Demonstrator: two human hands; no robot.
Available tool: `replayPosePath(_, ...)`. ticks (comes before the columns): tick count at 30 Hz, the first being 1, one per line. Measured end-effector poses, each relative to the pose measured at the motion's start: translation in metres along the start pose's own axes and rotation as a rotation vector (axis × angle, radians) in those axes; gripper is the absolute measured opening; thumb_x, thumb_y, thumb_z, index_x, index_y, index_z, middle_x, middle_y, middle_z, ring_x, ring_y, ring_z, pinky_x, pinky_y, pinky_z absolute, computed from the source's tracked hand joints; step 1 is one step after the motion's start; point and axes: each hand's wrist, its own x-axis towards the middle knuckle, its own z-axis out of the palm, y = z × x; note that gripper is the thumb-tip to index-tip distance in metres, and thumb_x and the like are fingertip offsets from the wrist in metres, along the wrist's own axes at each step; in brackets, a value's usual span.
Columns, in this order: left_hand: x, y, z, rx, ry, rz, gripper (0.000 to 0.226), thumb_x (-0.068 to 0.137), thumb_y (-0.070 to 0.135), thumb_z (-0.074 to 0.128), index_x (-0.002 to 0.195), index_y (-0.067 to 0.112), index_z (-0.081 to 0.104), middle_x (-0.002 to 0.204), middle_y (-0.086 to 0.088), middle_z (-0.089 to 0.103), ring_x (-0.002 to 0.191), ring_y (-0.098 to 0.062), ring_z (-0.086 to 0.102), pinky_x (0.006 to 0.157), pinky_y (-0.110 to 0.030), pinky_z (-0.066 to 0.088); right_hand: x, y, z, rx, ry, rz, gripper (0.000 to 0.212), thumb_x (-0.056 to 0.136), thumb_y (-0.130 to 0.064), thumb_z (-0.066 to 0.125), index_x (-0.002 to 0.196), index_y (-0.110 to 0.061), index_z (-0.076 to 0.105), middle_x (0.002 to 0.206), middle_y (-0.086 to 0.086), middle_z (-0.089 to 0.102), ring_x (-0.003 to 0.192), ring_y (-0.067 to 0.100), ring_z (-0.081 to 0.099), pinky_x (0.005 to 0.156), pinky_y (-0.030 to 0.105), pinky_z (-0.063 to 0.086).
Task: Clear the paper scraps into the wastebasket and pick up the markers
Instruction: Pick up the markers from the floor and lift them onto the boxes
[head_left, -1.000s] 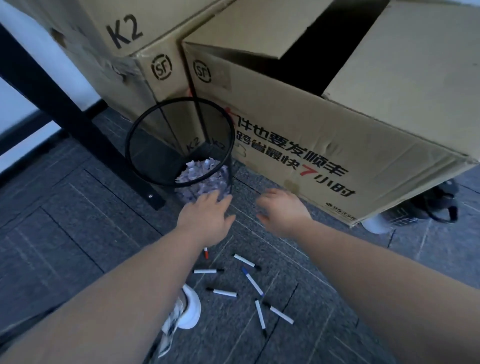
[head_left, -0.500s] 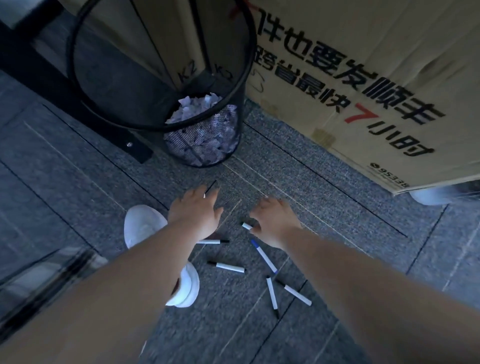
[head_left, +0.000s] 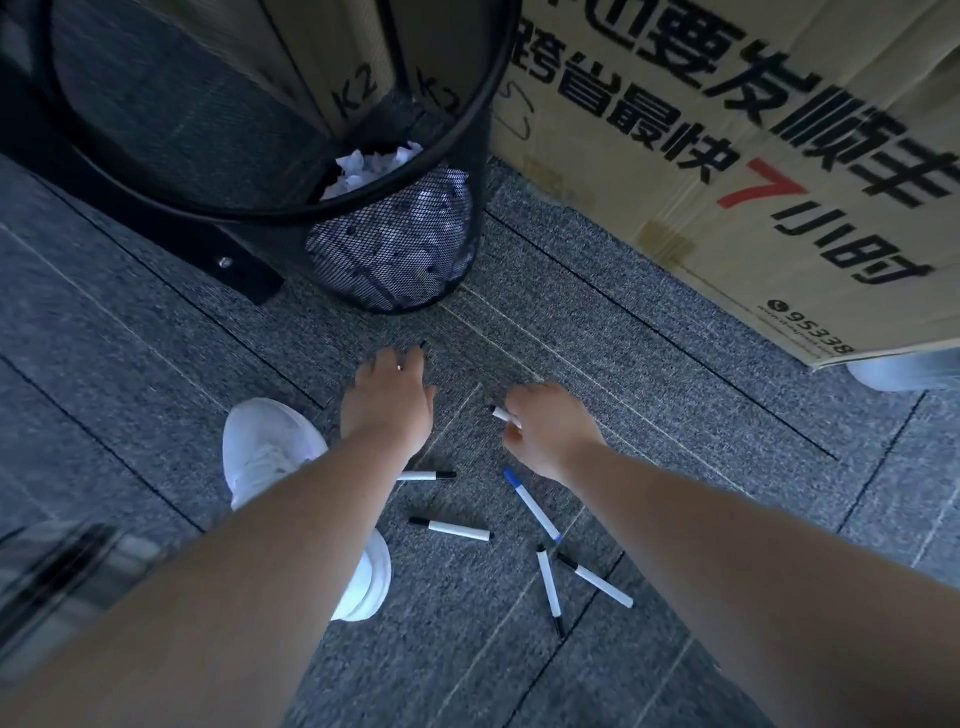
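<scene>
— Down on the grey carpet (head_left: 675, 364), what do the hands hold?
— Right hand (head_left: 545, 431) pinches a white marker (head_left: 503, 414), its dark tip poking out at nine o'clock. Left hand (head_left: 389, 400) has its fingers curled round something with a dark tip at its twelve o'clock — I cannot tell what.
— Loose markers?
— Blue-capped marker (head_left: 532, 506) at six o'clock of the right hand; four black-capped markers (head_left: 451, 529) lie nearby.
— Scraps?
— Paper scraps (head_left: 374, 166) sit inside the black mesh wastebasket (head_left: 395, 249), at twelve o'clock of the left hand, beside a cardboard box (head_left: 727, 156). White sneaker (head_left: 270, 447) at eight o'clock.
</scene>
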Motion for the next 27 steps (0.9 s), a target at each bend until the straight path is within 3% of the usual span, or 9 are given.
replayPosePath(3, 0.002, 0.001, 0.007, -0.078, 0.0, -0.048, 0.052, 0.096, 0.031, 0.042, 0.142, 0.018, 0.021, 0.143, -0.017, 0.027, 0.126, -0.037, 0.037, 0.085, -0.043, 0.049, -0.001, 0.0, -0.01, 0.089, 0.022, 0.03, 0.017, 0.089, -0.024, 0.056, 0.101, -0.012, 0.053, 0.093, 0.001, 0.057, 0.087, 0.021, 0.053, 0.074, 0.034, 0.05)
replayPosePath(7, 0.003, 0.0, 0.016, -0.167, -0.018, -0.092, 0.054, 0.094, 0.014, 0.046, 0.142, 0.02, 0.02, 0.137, -0.018, 0.031, 0.117, -0.038, 0.044, 0.078, -0.042, 0.048, -0.003, -0.001, -0.016, 0.104, -0.007, 0.034, 0.018, 0.09, -0.024, 0.055, 0.103, -0.013, 0.05, 0.091, -0.001, 0.051, 0.082, 0.019, 0.053, 0.069, 0.031, 0.047)
replayPosePath(15, 0.009, 0.002, 0.018, -0.191, -0.001, -0.027, 0.065, 0.083, -0.006, 0.053, 0.139, 0.014, 0.027, 0.134, -0.018, 0.04, 0.114, -0.036, 0.048, 0.085, -0.042, 0.05, -0.012, -0.012, -0.002, 0.155, -0.106, 0.063, 0.017, 0.095, -0.017, 0.043, 0.11, -0.01, 0.047, 0.094, 0.006, 0.056, 0.075, 0.021, 0.057, 0.065, 0.036, 0.053)
replayPosePath(18, 0.003, 0.007, 0.014, -0.235, -0.052, 0.015, 0.068, 0.082, -0.002, 0.058, 0.14, 0.012, 0.024, 0.138, -0.018, 0.038, 0.115, -0.037, 0.049, 0.087, -0.041, 0.047, -0.017, -0.012, 0.008, 0.137, -0.18, 0.123, 0.035, 0.095, -0.032, 0.048, 0.122, -0.011, 0.045, 0.104, 0.007, 0.06, 0.078, 0.02, 0.058, 0.063, 0.029, 0.047)
replayPosePath(21, -0.008, 0.012, 0.007, -0.282, -0.081, 0.056, 0.058, 0.087, 0.002, 0.053, 0.139, 0.006, 0.027, 0.131, -0.019, 0.046, 0.108, -0.032, 0.055, 0.078, -0.034, 0.045, -0.02, -0.009, 0.014, 0.009, -0.278, 0.206, 0.052, 0.086, -0.048, 0.059, 0.124, -0.013, 0.049, 0.115, 0.006, 0.059, 0.097, 0.023, 0.06, 0.076, 0.033, 0.05)
replayPosePath(23, -0.016, 0.012, 0.003, -0.288, -0.094, 0.094, 0.055, 0.089, 0.001, 0.049, 0.139, 0.005, 0.029, 0.118, -0.018, 0.054, 0.097, -0.028, 0.057, 0.068, -0.031, 0.042, -0.023, -0.01, 0.016, -0.039, -0.307, 0.24, 0.051, 0.086, -0.042, 0.063, 0.125, -0.013, 0.05, 0.116, 0.007, 0.06, 0.102, 0.025, 0.06, 0.081, 0.036, 0.053)
replayPosePath(26, -0.028, 0.008, 0.004, -0.313, -0.144, 0.153, 0.047, 0.092, 0.006, 0.047, 0.136, 0.006, 0.03, 0.089, -0.012, 0.057, 0.064, -0.018, 0.05, 0.05, -0.026, 0.034, -0.024, -0.013, 0.021, -0.057, -0.295, 0.266, 0.039, 0.089, -0.012, 0.061, 0.127, -0.012, 0.051, 0.106, 0.008, 0.062, 0.09, 0.024, 0.062, 0.068, 0.031, 0.055)
replayPosePath(27, -0.031, 0.006, 0.006, -0.289, -0.151, 0.174, 0.042, 0.093, 0.011, 0.048, 0.132, 0.005, 0.034, 0.087, -0.012, 0.056, 0.062, -0.016, 0.047, 0.049, -0.025, 0.032, -0.025, -0.014, 0.021, -0.048, -0.28, 0.274, 0.037, 0.088, -0.006, 0.059, 0.124, -0.011, 0.054, 0.103, 0.008, 0.062, 0.085, 0.022, 0.062, 0.064, 0.028, 0.054)
